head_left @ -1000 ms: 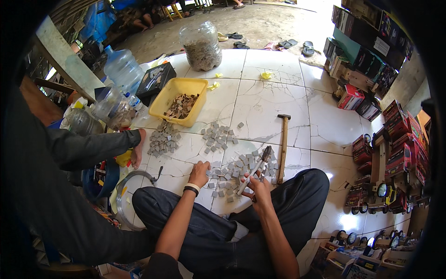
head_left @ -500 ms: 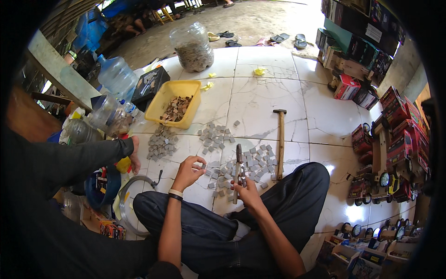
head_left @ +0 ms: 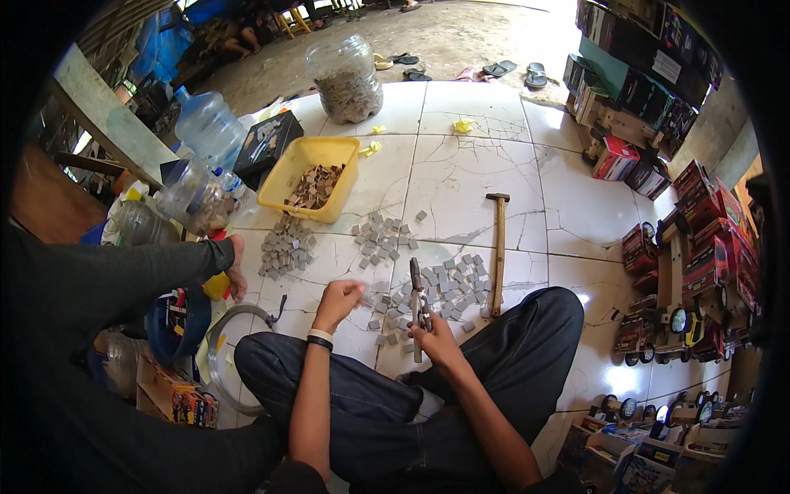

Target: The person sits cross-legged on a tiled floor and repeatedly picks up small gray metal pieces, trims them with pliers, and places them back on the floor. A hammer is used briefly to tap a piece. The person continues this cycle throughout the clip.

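My right hand (head_left: 439, 339) is wrapped round the handles of worn metal pliers (head_left: 415, 280), their dark jaws pointing away from me over the small grey square pieces (head_left: 457, 280) on the floor. To the left of the pliers, my left hand (head_left: 339, 301) hovers with its fingers drawn together in a pinch. Blur at its fingertips hides whatever lies between them. More grey pieces form a loose group (head_left: 382, 239) farther off and a denser heap (head_left: 286, 245) to the left.
A hammer (head_left: 499, 255) lies right of the pieces. Behind the heap stands a yellow tub (head_left: 267, 191) of brownish pieces. Coiled wire (head_left: 216, 362) rests by my left knee, near another person's foot (head_left: 237, 267). Toy trucks (head_left: 699, 272) line the right side.
My left hand has shifted slightly left and its fingers have drawn closer together; the grey piece seen at its fingertips before is now lost in blur. The pliers have tilted slightly left.
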`<action>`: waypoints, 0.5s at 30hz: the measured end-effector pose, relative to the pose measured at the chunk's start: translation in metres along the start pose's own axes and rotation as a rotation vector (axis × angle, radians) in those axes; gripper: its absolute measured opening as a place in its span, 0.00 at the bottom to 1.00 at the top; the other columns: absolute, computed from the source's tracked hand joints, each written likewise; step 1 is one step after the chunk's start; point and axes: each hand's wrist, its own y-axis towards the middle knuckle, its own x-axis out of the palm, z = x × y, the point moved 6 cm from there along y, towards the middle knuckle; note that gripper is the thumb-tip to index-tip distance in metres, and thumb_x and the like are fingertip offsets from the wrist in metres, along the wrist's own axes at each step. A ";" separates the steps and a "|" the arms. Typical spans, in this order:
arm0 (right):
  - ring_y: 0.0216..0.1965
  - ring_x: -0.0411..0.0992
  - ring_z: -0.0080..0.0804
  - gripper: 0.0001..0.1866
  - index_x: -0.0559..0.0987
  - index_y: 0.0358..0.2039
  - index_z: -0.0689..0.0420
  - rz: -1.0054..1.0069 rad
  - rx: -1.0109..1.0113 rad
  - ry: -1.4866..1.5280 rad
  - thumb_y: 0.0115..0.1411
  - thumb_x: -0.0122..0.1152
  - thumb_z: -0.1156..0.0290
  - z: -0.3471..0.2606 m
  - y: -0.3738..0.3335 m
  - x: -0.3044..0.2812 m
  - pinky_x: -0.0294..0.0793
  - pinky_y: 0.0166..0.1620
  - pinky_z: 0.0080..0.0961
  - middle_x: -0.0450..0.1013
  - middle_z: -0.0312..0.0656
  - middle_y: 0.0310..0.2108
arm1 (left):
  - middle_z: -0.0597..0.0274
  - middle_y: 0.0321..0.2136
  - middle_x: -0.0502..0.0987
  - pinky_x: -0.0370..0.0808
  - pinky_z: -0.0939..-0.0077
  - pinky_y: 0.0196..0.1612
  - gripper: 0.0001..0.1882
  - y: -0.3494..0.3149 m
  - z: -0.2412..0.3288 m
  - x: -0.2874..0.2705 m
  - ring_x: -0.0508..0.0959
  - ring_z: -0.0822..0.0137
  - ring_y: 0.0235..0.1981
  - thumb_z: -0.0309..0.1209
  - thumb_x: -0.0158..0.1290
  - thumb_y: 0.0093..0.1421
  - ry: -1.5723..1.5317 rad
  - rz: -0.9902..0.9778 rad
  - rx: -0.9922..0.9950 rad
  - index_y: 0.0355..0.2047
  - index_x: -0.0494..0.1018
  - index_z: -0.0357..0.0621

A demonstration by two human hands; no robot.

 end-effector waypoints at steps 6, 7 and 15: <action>0.31 0.71 0.23 0.11 0.76 0.43 0.64 0.015 -0.048 0.045 0.64 0.62 0.70 -0.005 0.000 -0.004 0.71 0.36 0.27 0.74 0.36 0.29 | 0.49 0.40 0.85 0.81 0.67 0.44 0.15 0.011 -0.019 0.003 0.85 0.54 0.38 0.20 0.58 0.59 0.338 0.245 0.231 0.46 0.81 0.37; 0.31 0.72 0.23 0.11 0.76 0.43 0.64 0.033 -0.018 0.019 0.65 0.62 0.71 -0.004 0.001 -0.006 0.71 0.35 0.27 0.75 0.36 0.29 | 0.49 0.41 0.84 0.81 0.64 0.46 0.17 0.009 -0.024 0.011 0.85 0.49 0.39 0.17 0.59 0.55 0.621 0.194 0.233 0.46 0.82 0.40; 0.28 0.68 0.21 0.11 0.77 0.42 0.64 0.004 -0.052 0.046 0.63 0.62 0.70 -0.003 -0.001 -0.001 0.68 0.33 0.25 0.73 0.34 0.26 | 0.54 0.35 0.81 0.74 0.58 0.51 0.15 -0.007 -0.002 0.035 0.78 0.49 0.42 0.20 0.66 0.47 0.788 0.045 0.403 0.36 0.81 0.47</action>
